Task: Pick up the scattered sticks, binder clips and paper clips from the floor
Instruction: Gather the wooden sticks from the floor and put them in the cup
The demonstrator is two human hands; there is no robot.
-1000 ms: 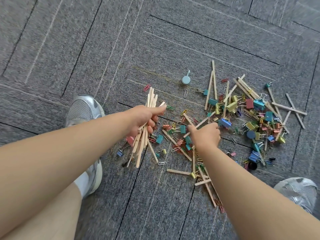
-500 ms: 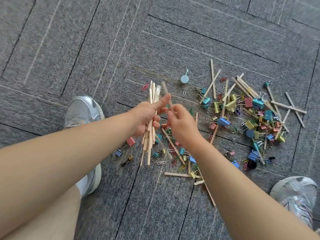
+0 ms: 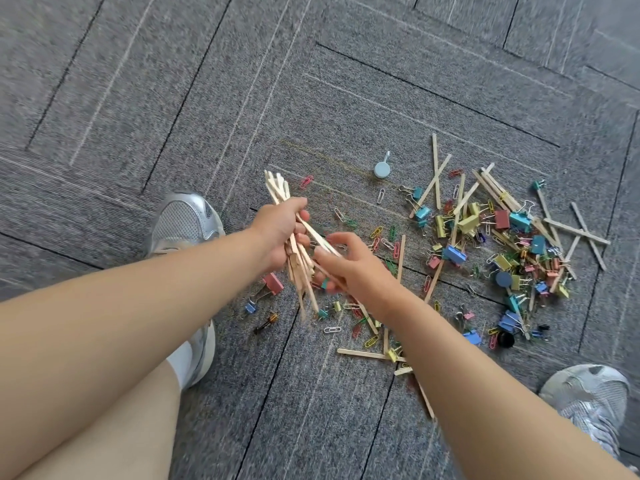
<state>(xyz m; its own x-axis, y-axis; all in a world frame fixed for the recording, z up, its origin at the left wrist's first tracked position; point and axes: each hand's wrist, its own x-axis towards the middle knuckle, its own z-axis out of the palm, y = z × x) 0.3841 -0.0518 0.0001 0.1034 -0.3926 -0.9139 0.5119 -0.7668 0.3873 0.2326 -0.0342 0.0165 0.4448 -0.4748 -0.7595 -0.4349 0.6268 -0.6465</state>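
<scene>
My left hand (image 3: pixel 282 233) grips a bundle of wooden sticks (image 3: pixel 277 188) that fans out above and below the fist. My right hand (image 3: pixel 349 271) is right beside it, fingers curled, pinching the lower end of one stick (image 3: pixel 320 237) whose upper end lies under my left thumb. On the grey carpet lie loose sticks (image 3: pixel 434 174), coloured binder clips (image 3: pixel 453 254) and paper clips (image 3: pixel 381 195), densest to the right. A pink binder clip (image 3: pixel 273 283) lies under my left hand. One stick (image 3: pixel 363 354) lies near my right forearm, which hides more.
My silver shoes stand at the left (image 3: pixel 183 223) and lower right (image 3: pixel 588 396). A small round blue-grey magnet hook (image 3: pixel 382 169) lies above the pile. A black round piece (image 3: pixel 505 340) sits at the pile's lower edge. Bare carpet (image 3: pixel 173 81) stretches to the upper left.
My right hand lifted a stick from the pile and brought it to the bundle in my left hand. The bundle has tilted and shifted slightly left.
</scene>
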